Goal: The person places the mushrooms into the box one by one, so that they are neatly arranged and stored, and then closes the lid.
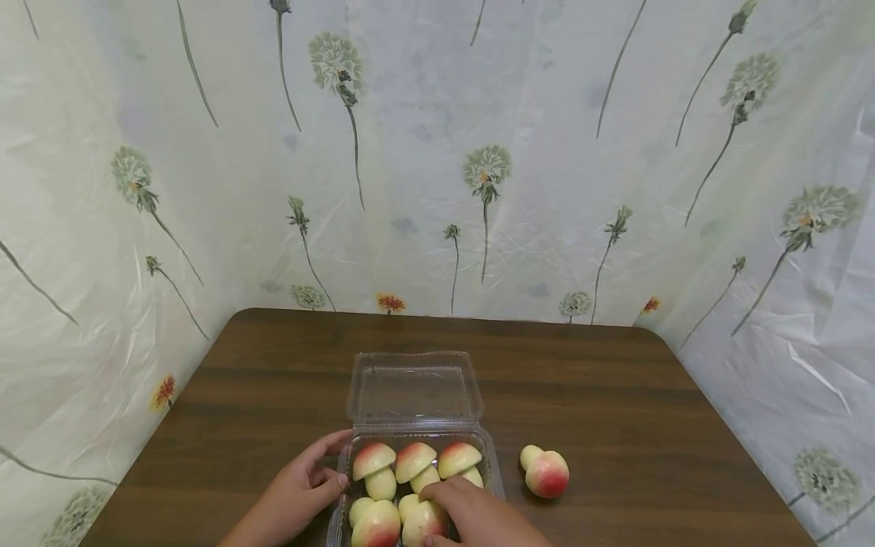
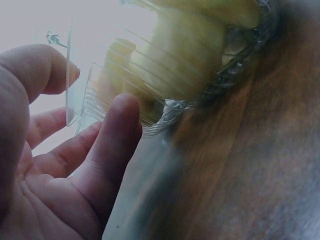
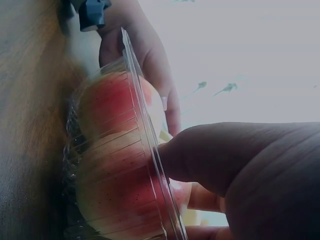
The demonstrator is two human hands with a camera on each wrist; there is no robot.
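A hinged clear plastic container [image 1: 494,458] sits near the table's front edge. Inside are several cream mushroom-shaped pieces with red-blushed caps, such as the far-left one [image 1: 374,458]. My left hand [image 1: 301,490] holds the container's left side, its thumb and fingers about the rim and the ribbed wall [image 2: 165,75]. Over the front row, my right hand [image 1: 478,513] grips a mushroom-shaped piece [image 1: 422,526] lying in the container. In the right wrist view that hand's thumb [image 3: 200,150] presses at the near wall's rim; its other fingers are partly hidden behind the piece.
The container's lid [image 1: 413,389] is raised behind it, away from me. One loose mushroom-shaped piece [image 1: 547,472] lies on the brown wooden table [image 1: 615,395] to the right. A pale curtain [image 1: 410,152] with dandelion prints surrounds the table's back and sides.
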